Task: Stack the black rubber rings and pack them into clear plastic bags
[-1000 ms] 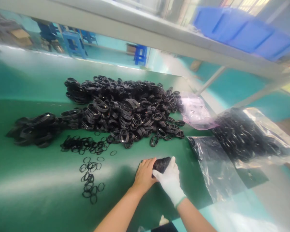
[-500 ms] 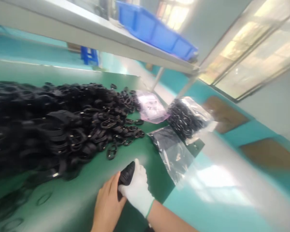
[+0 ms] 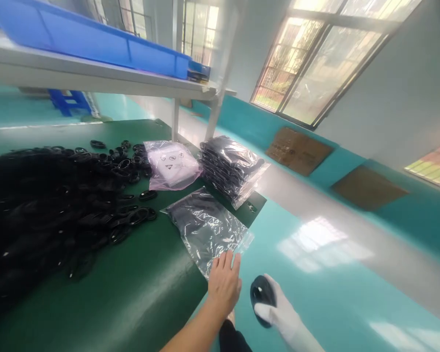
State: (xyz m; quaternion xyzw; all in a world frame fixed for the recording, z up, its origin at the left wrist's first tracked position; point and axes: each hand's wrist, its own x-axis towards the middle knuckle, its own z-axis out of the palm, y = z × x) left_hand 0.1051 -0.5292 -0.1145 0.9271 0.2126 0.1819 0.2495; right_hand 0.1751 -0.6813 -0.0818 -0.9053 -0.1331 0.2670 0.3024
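Note:
My right hand (image 3: 278, 308), in a white glove, grips a coiled black cable (image 3: 263, 299) beyond the table's edge, above the floor. My bare left hand (image 3: 225, 281) is open, its fingers stretched over the near edge of a clear plastic bag (image 3: 205, 222). The bag lies flat at the corner of the green table. Whether the fingertips press on the bag I cannot tell. A large pile of coiled black cables (image 3: 91, 210) covers the left of the table.
Behind the bag stands a stack of filled plastic bags (image 3: 231, 166). A pinkish printed bag (image 3: 172, 164) lies beside it. Above the table's far side runs a shelf (image 3: 95, 80) with a blue bin (image 3: 106, 46). Flattened cardboard (image 3: 298, 149) leans on the wall to the right.
My view has swung right. Both hands held the coiled cable together; now the left has let go and reached the clear bag, while the right has carried the cable past the table's edge.

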